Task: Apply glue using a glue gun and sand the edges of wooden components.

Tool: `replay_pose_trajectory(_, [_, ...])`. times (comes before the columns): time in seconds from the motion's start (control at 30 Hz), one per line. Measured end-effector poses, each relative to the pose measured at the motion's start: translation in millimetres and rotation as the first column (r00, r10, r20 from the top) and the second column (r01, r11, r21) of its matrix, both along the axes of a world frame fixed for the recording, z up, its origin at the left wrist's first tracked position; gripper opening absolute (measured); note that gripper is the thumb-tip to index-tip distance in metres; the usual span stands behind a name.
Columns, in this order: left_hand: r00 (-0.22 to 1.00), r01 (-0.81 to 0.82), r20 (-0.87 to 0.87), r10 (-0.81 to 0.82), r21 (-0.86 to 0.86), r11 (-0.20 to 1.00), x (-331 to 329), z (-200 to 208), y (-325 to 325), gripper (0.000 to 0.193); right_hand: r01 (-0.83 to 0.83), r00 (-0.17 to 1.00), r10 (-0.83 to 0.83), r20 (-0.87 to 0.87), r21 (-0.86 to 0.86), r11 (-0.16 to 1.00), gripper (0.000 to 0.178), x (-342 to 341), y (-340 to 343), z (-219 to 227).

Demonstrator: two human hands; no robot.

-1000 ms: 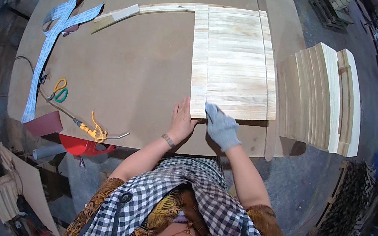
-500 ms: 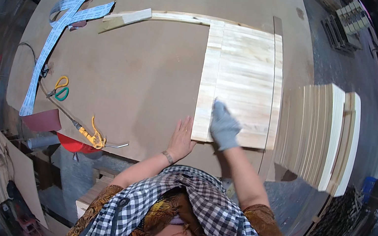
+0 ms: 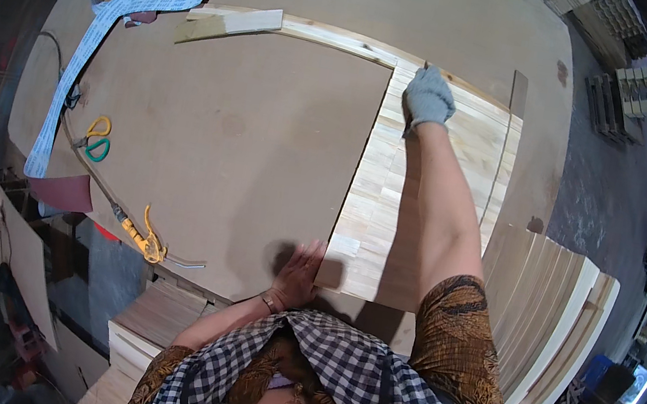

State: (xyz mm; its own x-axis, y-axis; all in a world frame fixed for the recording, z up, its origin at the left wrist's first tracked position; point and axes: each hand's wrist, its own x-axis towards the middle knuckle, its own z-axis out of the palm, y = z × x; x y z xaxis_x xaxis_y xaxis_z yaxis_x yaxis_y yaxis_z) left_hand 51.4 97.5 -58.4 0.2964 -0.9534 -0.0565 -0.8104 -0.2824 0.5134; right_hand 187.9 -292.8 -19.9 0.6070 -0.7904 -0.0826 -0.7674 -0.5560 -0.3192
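The view is filled mostly by a broad brown bench (image 3: 268,124). On its right half a pale wooden panel (image 3: 466,170), made up of narrow joined strips, is laid flat, its near edge set close to the bench's near edge. To the right of the panel a stack of curved boards (image 3: 536,289) is seen. Along the left of the bench a long abrasive belt (image 3: 94,61), blue-white on one face and maroon on the other, is spread with its far end looped. A narrow wooden strip (image 3: 334,38) is placed along the panel's far edge and extended to the left, where short wooden pieces (image 3: 242,24) are set at its end.

The hands are held well apart. The right hand (image 3: 430,97), covered by a grey glove, is placed on the far part of the panel with its fingers curled; whether anything is gripped inside it cannot be told. The bare left hand (image 3: 299,273) is rested at the panel's near left corner, fingers stretched out. Near the bench's front edge, left of this hand, a yellow air gun (image 3: 144,240) is laid, and beyond it scissors (image 3: 99,139) with yellow and green handles.
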Motion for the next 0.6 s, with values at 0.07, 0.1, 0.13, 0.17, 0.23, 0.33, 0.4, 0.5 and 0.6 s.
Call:
replay_pose_trajectory(0.07, [0.997,-0.011,-0.074,0.014,0.040,0.999,3.2,7.1,-5.0,0.065,-0.047,0.998,0.044,-0.040,-0.058,0.997,0.030,-0.9,-18.8,-11.0])
replay_pose_trajectory(0.1, [0.989,-0.028,-0.141,0.040,0.085,0.996,2.6,9.5,-2.9,0.065,-0.050,0.998,0.053,0.042,-0.066,0.997,0.031,-2.2,-4.5,0.0])
replay_pose_trajectory(0.13, [0.989,-0.034,-0.143,0.046,0.085,0.996,1.7,6.7,-1.9,0.065,-0.057,0.997,0.059,0.040,-0.066,0.996,0.031,-7.3,6.6,2.4])
replay_pose_trajectory(0.17, [0.989,-0.053,-0.141,0.054,0.012,0.999,-0.5,0.2,-0.2,0.066,-0.055,0.998,0.056,0.022,-0.041,0.998,0.031,-14.6,18.3,5.4])
replay_pose_trajectory(0.23, [0.989,-0.049,-0.139,0.043,-0.043,0.998,0.7,-3.8,2.3,0.070,0.016,0.999,-0.015,-0.030,0.033,0.999,0.030,-36.3,54.8,11.8])
replay_pose_trajectory(0.33, [0.984,-0.075,-0.162,0.074,-0.002,0.997,8.1,19.7,-8.7,0.072,0.023,1.000,-0.023,-0.002,-0.003,1.000,0.024,-103.1,142.3,10.8])
replay_pose_trajectory(0.4, [0.993,-0.076,-0.099,0.067,-0.082,0.994,8.2,17.7,-7.7,0.069,-0.032,0.989,0.043,0.143,-0.081,0.996,0.030,-158.3,211.9,10.8])
replay_pose_trajectory(0.5, [0.995,-0.078,-0.078,0.064,-0.195,0.978,7.2,12.2,-3.8,0.066,-0.002,1.000,0.002,-0.005,0.064,0.998,0.037,-224.5,293.3,31.5])
replay_pose_trajectory(0.6, [0.999,-0.053,-0.009,0.052,-0.189,0.981,4.0,12.5,-5.8,0.063,-0.173,0.983,0.180,-0.033,0.143,0.974,0.034,-268.2,306.4,38.3])
